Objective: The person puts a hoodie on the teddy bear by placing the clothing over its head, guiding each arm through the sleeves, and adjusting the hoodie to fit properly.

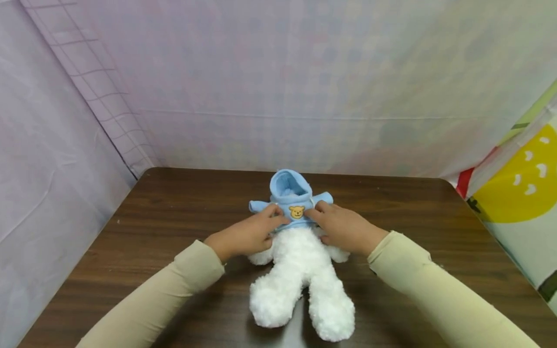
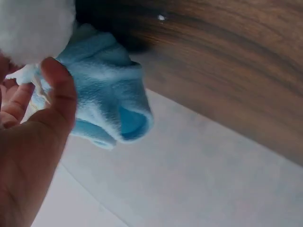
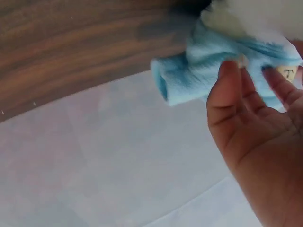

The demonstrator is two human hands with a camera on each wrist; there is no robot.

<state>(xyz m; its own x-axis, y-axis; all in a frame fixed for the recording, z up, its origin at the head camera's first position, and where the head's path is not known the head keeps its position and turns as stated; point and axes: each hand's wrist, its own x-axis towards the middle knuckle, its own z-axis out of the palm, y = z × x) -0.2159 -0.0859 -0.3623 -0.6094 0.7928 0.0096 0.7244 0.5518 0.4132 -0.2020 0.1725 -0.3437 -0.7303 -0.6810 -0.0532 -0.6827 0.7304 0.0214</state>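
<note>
A white plush toy [image 1: 300, 256] lies on its back on the table, legs toward me. A small light blue hoodie [image 1: 290, 198] with a yellow bear face [image 1: 297, 211] on its front covers the toy's head and upper body, its hood opening at the far end. My left hand [image 1: 250, 234] pinches the hoodie's cloth at its left side, low near the hem. On the opposite side my right hand [image 1: 345, 227] pinches the cloth with thumb and fingers. Both hoodie sleeves stick out sideways; the toy's arms lie below the hem. In the left wrist view a sleeve [image 2: 113, 94] hangs loosely open.
The dark brown wooden table [image 1: 174, 208] has its far edge just beyond the hood. A pale patterned curtain [image 1: 304, 87] hangs behind it, with another white cloth [image 1: 52, 169] on the left. A yellow printed cloth [image 1: 522, 188] is at the right.
</note>
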